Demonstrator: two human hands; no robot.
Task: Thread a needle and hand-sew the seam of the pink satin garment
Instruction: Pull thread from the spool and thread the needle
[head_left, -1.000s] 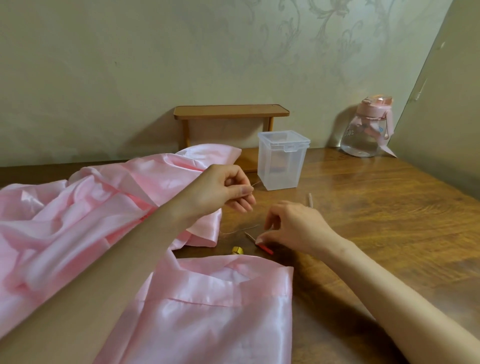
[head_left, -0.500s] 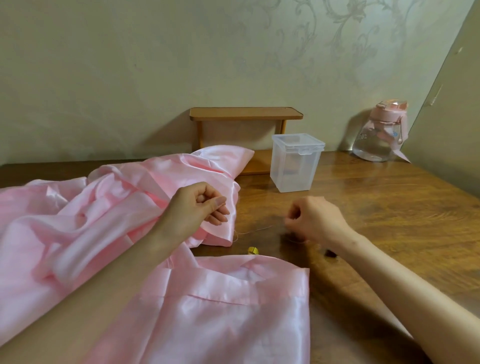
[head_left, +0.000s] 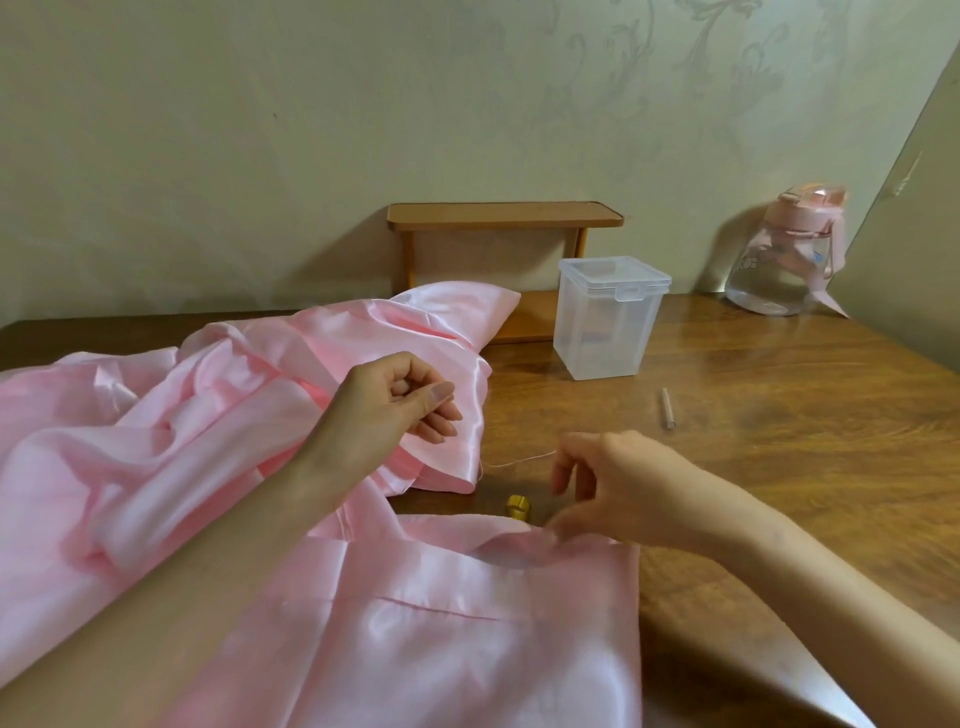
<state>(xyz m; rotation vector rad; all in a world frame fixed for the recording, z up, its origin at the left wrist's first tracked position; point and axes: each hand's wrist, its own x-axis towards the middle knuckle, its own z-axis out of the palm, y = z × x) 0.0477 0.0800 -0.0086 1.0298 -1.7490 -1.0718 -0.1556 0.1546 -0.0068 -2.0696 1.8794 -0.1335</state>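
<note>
the right hand (head_left: 618, 488) has dropped to the near edge of the pink garment (head_left: 415, 649) on the tabletop (head_left: 779, 493), grip loose and half open, thread (head_left: 514, 460) trailing at its fingertips, while the left hand (head_left: 400, 410) keeps its grip pinched over the satin, needle unseen, so stitching seems near.

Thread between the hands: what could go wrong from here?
The thin pale thread lies slack beside the right hand and might tangle on its fingers. The small yellow object sits beside the edge of the pink satin garment; shifting the cloth could knock it away.
</note>
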